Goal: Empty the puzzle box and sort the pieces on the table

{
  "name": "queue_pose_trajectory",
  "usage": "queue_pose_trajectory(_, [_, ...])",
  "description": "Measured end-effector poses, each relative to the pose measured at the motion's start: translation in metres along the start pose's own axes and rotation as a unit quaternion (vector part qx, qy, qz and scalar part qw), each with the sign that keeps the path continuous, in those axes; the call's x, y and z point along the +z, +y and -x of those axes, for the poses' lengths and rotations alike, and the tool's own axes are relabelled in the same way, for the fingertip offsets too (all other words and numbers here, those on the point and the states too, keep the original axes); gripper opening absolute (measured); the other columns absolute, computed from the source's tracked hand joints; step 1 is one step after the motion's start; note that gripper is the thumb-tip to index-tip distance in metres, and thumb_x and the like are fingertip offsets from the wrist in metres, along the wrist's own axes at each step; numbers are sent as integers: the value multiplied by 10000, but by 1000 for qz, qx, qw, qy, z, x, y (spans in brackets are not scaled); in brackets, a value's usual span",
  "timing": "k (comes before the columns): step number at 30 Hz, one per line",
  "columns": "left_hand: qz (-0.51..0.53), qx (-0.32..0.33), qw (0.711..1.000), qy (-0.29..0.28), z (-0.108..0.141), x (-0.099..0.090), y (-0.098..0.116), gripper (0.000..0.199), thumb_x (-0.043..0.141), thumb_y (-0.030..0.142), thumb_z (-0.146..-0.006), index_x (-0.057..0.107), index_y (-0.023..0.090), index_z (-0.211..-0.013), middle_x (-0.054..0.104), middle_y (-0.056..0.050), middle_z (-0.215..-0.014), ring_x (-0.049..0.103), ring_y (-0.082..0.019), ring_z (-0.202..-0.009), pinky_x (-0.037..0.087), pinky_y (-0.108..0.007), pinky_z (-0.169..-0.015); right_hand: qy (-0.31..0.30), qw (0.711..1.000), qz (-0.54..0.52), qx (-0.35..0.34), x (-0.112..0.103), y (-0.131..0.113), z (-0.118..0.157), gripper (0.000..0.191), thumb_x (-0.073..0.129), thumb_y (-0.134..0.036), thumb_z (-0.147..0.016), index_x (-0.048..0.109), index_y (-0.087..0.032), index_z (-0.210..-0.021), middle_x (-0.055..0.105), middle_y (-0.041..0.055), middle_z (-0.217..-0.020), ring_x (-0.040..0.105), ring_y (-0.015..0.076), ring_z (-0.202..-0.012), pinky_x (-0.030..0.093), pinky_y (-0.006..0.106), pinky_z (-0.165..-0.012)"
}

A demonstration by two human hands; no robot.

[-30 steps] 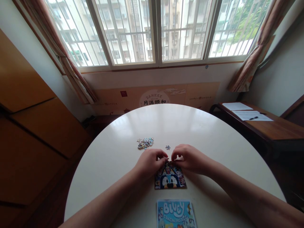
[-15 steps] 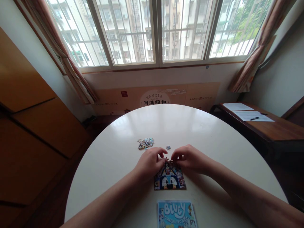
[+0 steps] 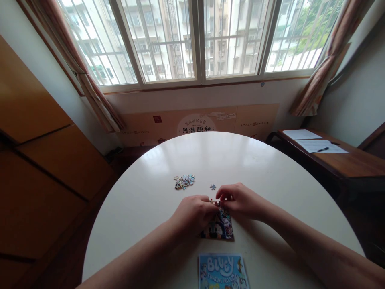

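A partly assembled jigsaw puzzle (image 3: 226,228) with a blue dog face lies on the round white table (image 3: 135,208). My left hand (image 3: 195,210) rests over its left and upper part, fingers closed; whatever they may pinch is hidden. At the puzzle's upper right edge is my right hand (image 3: 233,198), its fingers curled together, with any piece between them too small to make out. A single loose piece (image 3: 213,187) lies just beyond the puzzle. Farther left sits a small pile of loose pieces (image 3: 184,182).
A blue "Bluey" booklet (image 3: 222,271) lies at the near edge of the view. At the right, a wooden side table (image 3: 357,162) bears paper sheets (image 3: 323,146) and pens. Orange-brown cabinets (image 3: 54,168) stand at the left, windows beyond.
My left hand has moved down and to the right over the puzzle, covering more of the dog face, and its fingers have drawn together. My right hand has barely moved.
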State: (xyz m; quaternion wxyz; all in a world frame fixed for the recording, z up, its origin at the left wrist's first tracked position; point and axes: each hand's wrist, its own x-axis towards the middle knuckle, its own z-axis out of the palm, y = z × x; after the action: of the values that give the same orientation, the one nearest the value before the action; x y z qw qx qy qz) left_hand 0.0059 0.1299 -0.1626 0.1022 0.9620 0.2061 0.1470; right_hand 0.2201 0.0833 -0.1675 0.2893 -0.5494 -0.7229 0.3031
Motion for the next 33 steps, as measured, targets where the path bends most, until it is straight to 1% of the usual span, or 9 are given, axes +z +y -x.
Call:
queue_pose_trajectory(7, [11, -4, 1000, 1, 0, 2, -3, 236, 640, 172, -862, 784, 312, -986, 688, 9, -773, 631, -154, -684, 440, -245, -614, 3, 1000, -9, 15, 0, -1, 0, 242, 584, -101, -782, 717, -190, -964, 691, -15, -785, 595, 71, -682, 453, 184, -653])
queue_pose_trajectory(10, [10, -4, 1000, -2, 0, 2, -3, 226, 646, 180, -861, 781, 313, -983, 685, 13, -779, 632, -152, -684, 442, -244, -615, -4, 1000, -2, -2, 0, 1, 0, 239, 584, -103, -781, 730, -193, -948, 685, -11, -777, 600, 75, -691, 454, 186, -656])
queue_pose_trajectory(16, [-6, -3, 1000, -3, 1, 1, -3, 277, 637, 166, -846, 764, 316, -1042, 685, 9, -792, 636, -160, -692, 442, -242, -616, -2, 999, -2, -42, 0, 5, -1, 230, 591, -123, -799, 741, -200, -955, 681, -9, -774, 604, 72, -681, 462, 180, -649])
queue_pose_trajectory(20, [-1, 2, 1000, -7, 2, 2, -4, 274, 630, 168, -855, 769, 312, -1043, 701, 4, -800, 646, -160, -703, 452, -240, -626, -3, 997, 20, -78, -1, 5, 0, 259, 605, -113, -810, 747, -220, -998, 693, -10, -808, 610, 71, -694, 465, 184, -672])
queue_pose_trajectory(23, [1, 0, 1000, -9, 1, 1, -3, 260, 630, 187, -866, 770, 310, -1048, 714, -1, -815, 655, -166, -715, 467, -249, -642, -4, 993, 61, -105, -3, 1, 2, 281, 606, -106, -830, 745, -244, -1031, 701, -13, -842, 619, 77, -729, 465, 198, -707])
queue_pose_trajectory(26, [4, -4, 1000, -11, 1, 0, -3, 240, 625, 208, -877, 773, 306, -1040, 722, -3, -819, 660, -168, -720, 472, -250, -648, -5, 987, 102, -126, -6, -5, 3, 263, 614, -127, -859, 746, -256, -1047, 706, -5, -868, 625, 88, -767, 461, 213, -732])
queue_pose_trajectory(29, [3, -4, 1000, -10, 1, -1, -2, 238, 621, 211, -882, 775, 305, -1036, 725, -2, -805, 657, -164, -706, 465, -245, -640, -7, 985, 120, -126, -7, -8, 4, 264, 625, -132, -863, 748, -258, -1060, 709, 1, -875, 631, 96, -786, 460, 217, -746])
queue_pose_trajectory(33, [1, 2, 1000, -12, 1, 1, -3, 242, 626, 208, -880, 774, 306, -1044, 727, 2, -792, 660, -168, -705, 463, -247, -636, -5, 986, 120, -112, -5, -6, 3, 256, 632, -132, -863, 754, -267, -1043, 716, -6, -902, 636, 94, -801, 462, 214, -762])
